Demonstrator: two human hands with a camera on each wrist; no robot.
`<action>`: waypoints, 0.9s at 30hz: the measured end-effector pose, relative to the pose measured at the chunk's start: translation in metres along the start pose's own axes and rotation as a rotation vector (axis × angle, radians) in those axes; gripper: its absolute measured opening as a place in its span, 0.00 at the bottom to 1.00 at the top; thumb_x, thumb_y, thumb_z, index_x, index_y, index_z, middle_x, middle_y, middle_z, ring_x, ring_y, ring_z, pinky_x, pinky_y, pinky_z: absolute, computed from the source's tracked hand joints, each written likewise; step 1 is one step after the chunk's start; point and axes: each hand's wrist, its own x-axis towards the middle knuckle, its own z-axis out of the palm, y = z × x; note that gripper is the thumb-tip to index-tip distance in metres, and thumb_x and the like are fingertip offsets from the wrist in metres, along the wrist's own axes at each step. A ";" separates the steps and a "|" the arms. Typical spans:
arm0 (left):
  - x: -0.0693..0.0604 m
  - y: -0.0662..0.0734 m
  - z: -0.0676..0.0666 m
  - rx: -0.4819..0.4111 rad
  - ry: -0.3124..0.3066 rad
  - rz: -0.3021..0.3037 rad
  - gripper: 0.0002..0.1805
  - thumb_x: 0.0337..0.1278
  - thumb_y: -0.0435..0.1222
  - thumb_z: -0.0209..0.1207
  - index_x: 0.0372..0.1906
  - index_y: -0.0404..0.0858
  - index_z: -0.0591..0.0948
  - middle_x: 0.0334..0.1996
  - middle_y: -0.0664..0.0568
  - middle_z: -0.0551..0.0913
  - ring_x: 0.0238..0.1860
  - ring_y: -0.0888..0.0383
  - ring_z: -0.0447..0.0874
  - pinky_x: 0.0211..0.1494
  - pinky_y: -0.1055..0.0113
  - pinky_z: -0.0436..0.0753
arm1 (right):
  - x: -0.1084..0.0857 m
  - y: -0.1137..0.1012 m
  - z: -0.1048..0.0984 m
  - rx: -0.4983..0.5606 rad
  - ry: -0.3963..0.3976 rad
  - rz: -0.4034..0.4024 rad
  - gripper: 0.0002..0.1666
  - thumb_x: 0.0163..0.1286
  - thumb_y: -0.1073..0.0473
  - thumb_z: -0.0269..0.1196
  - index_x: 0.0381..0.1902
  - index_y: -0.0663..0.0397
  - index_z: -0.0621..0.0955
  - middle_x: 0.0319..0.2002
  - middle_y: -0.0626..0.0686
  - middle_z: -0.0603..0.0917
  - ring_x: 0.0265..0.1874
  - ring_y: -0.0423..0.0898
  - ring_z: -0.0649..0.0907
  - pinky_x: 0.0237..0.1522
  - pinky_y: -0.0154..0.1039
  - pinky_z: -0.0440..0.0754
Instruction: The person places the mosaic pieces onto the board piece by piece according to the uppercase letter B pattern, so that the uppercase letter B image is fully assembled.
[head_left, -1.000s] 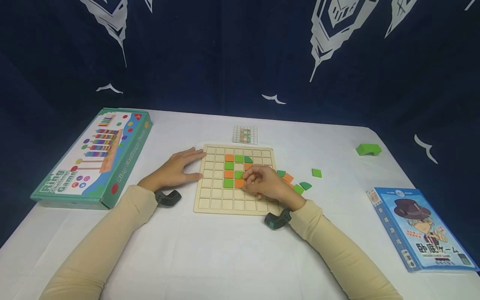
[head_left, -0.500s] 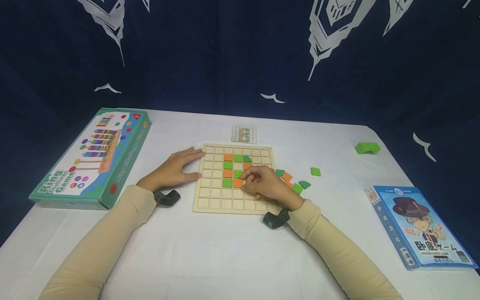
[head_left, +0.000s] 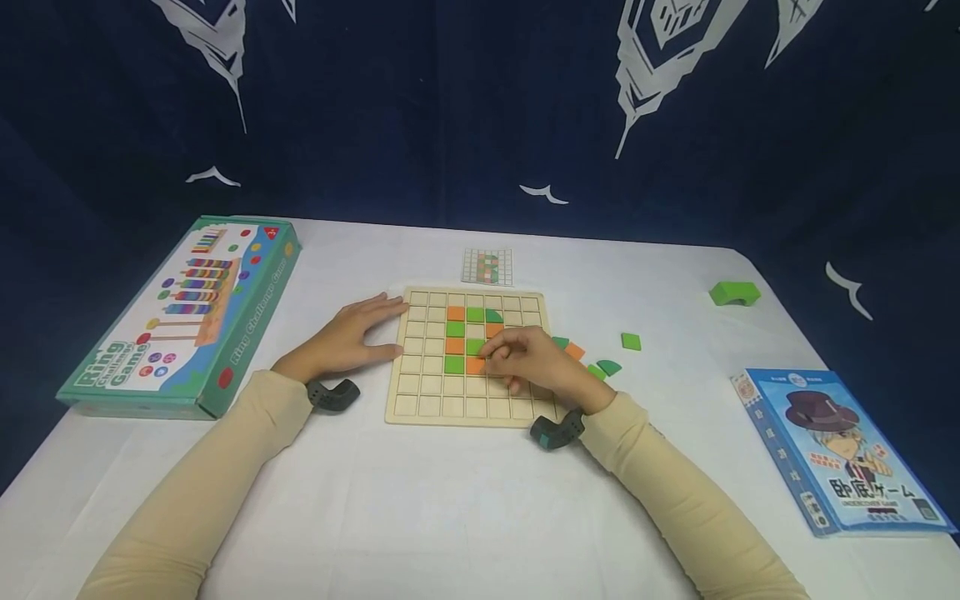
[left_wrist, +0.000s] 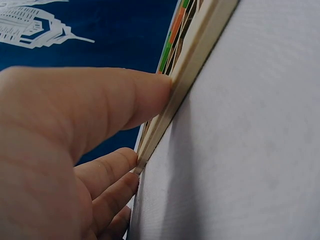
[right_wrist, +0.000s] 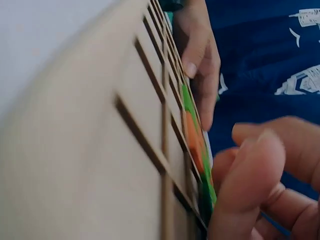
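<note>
On the white table lies a wooden grid board (head_left: 430,406) with orange and green tiles set in its middle cells. My left hand (head_left: 348,337) is spread flat beside it, thumb and fingertips touching the board's left edge (left_wrist: 197,50). Over the board's right half, my right hand (head_left: 534,360) bends its fingers just by the lower tiles, hiding some cells. The right wrist view shows bent fingers and thumb with no tile visible between them. A dark green tile (right_wrist: 205,197) sits in the grid near that thumb, close to an orange tile (right_wrist: 194,137).
Loose tiles, including a dark green quarter-round (head_left: 610,367) and a green square (head_left: 631,342), lie right of the board. Behind it is a small pattern card (head_left: 487,267). A green arch block (head_left: 735,293), blue game box (head_left: 847,450) and ring game box (head_left: 183,317) flank the sides.
My right wrist has shifted slightly right and its fingers have moved a little by the lower tiles. The left hand keeps its place at the board's edge.
</note>
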 end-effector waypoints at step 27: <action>0.001 -0.001 0.000 0.012 -0.009 -0.004 0.43 0.71 0.47 0.65 0.85 0.38 0.66 0.86 0.41 0.59 0.88 0.39 0.45 0.86 0.36 0.44 | -0.016 0.029 -0.100 0.160 0.206 0.060 0.19 0.81 0.65 0.61 0.63 0.72 0.79 0.25 0.47 0.78 0.22 0.38 0.72 0.26 0.30 0.72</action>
